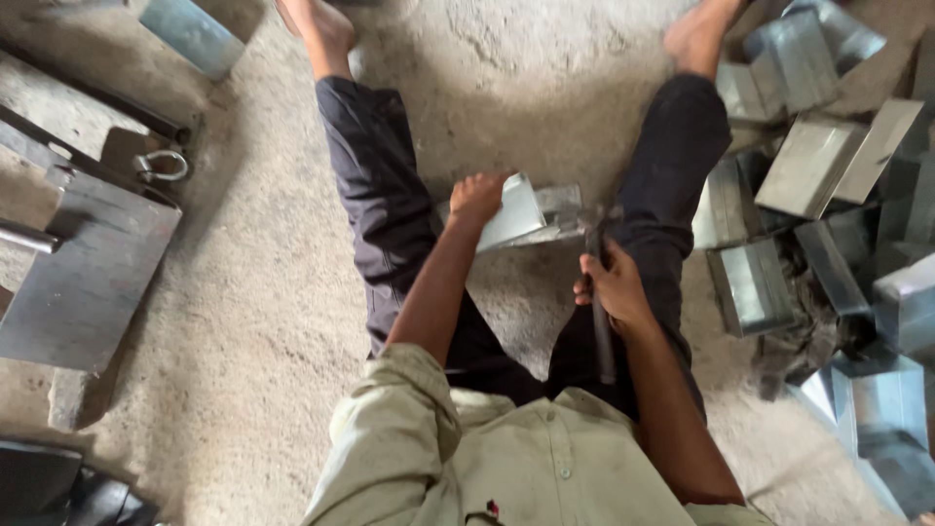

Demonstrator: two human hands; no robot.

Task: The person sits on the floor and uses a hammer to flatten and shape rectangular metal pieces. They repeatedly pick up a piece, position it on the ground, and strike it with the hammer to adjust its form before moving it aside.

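I sit on a dusty concrete floor with my legs spread. Between them lies a folded sheet-metal piece point(531, 209), shiny grey and box-shaped. My left hand point(477, 198) grips its left edge and holds it down. My right hand point(612, 285) is closed around the dark handle of a hammer point(599, 292); the blurred hammer head sits at the right end of the metal piece.
A pile of several similar folded metal boxes point(828, 195) lies to my right. On the left lie a flat steel plate point(83, 273), a metal ring point(164, 166) and a long dark bar point(97, 93). Another metal piece point(190, 34) is at the top left.
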